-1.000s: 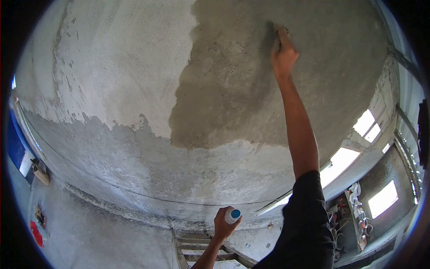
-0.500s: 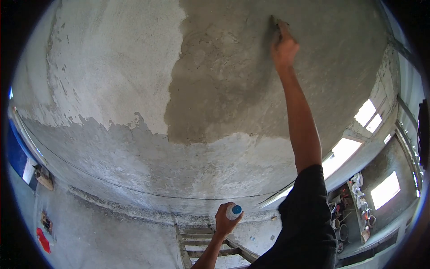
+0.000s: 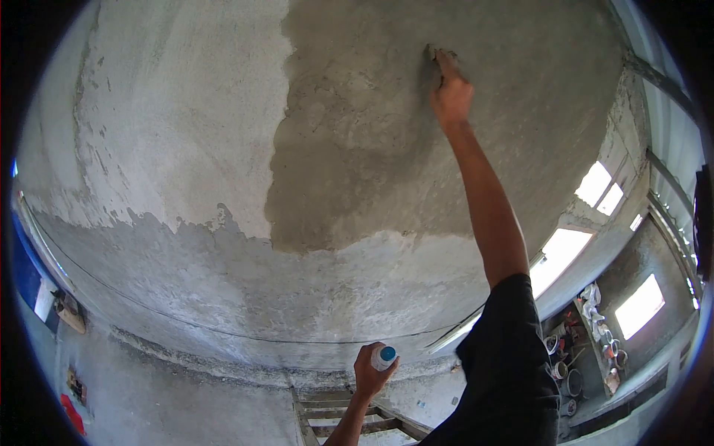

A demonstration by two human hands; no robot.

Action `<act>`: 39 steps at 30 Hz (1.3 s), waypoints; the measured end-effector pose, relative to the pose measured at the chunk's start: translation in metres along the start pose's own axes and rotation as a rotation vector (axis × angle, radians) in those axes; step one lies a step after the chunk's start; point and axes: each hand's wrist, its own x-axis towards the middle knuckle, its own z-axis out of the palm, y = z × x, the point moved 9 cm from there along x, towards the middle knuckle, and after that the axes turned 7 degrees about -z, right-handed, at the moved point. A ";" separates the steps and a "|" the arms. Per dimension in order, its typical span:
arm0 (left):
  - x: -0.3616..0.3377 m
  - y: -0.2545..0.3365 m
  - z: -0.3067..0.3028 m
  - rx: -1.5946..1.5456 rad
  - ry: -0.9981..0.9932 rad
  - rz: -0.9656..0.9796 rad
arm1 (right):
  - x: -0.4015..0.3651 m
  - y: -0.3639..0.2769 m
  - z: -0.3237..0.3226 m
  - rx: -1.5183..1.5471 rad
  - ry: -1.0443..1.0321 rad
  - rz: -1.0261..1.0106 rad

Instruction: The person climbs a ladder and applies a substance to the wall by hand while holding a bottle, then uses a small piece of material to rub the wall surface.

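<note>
My right hand (image 3: pixel 452 97) is raised on an outstretched arm against the dark damp plaster (image 3: pixel 349 141) of the wall. Its fingers are closed around a small flat tool (image 3: pixel 431 52), partly hidden by the hand, that lies against the wall. Low in the view, my left hand (image 3: pixel 372 373) is wrapped round a clear plastic bottle (image 3: pixel 382 360) with a blue cap, held upright away from the wall. Pale dry plaster (image 3: pixel 186 111) borders the damp patch on the left and below.
A wooden ladder (image 3: pixel 327 415) stands below my left hand. A thin cable (image 3: pixel 297 341) runs along the wall's lower part. Shelves with buckets (image 3: pixel 573 382) and window openings (image 3: pixel 639 306) are at the right. A red item (image 3: pixel 72 414) lies at the lower left.
My right hand has moved left and slightly down across the damp plaster with the tool. The view has shifted a little; my left hand still holds the bottle.
</note>
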 end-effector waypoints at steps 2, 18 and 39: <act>0.001 0.000 0.000 -0.001 0.013 0.002 | -0.017 -0.002 0.021 -0.056 -0.024 -0.011; 0.002 -0.004 -0.001 -0.017 0.012 -0.021 | -0.056 -0.032 0.027 -0.056 0.066 -0.152; -0.002 0.000 0.004 -0.027 0.004 0.004 | -0.043 -0.035 0.012 -0.012 -0.173 -0.096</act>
